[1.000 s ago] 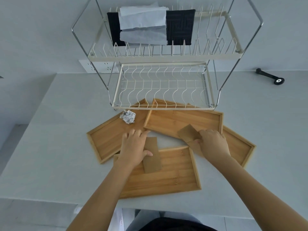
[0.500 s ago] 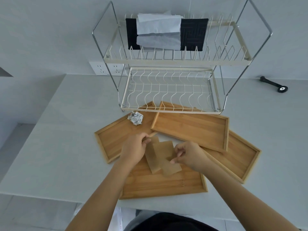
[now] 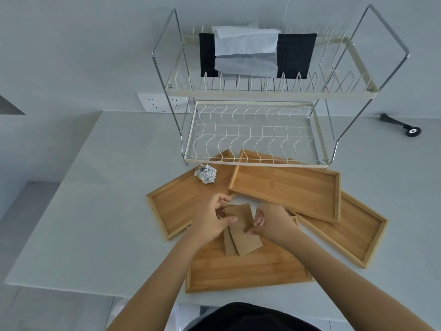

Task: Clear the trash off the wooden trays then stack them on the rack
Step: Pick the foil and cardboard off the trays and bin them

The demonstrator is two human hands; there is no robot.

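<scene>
Several wooden trays lie overlapped on the white counter before a two-tier wire rack (image 3: 257, 161): a near tray (image 3: 248, 271), a left tray (image 3: 171, 201), a middle tray (image 3: 286, 187) and a right tray (image 3: 353, 232). My left hand (image 3: 210, 220) and my right hand (image 3: 272, 223) both pinch brown cardboard pieces (image 3: 243, 232) held together just above the near tray. A crumpled paper ball (image 3: 205, 173) rests on the far end of the left tray.
The rack's top tier holds a black cloth (image 3: 296, 53) and white paper (image 3: 245, 48). A black handled tool (image 3: 401, 124) lies at the back right. A wall socket (image 3: 155, 103) sits behind the rack's left leg. The counter edge runs along the left.
My right hand carried its cardboard piece off the middle tray to the left. Both hands now hold the cardboard pieces stacked together above the near tray.
</scene>
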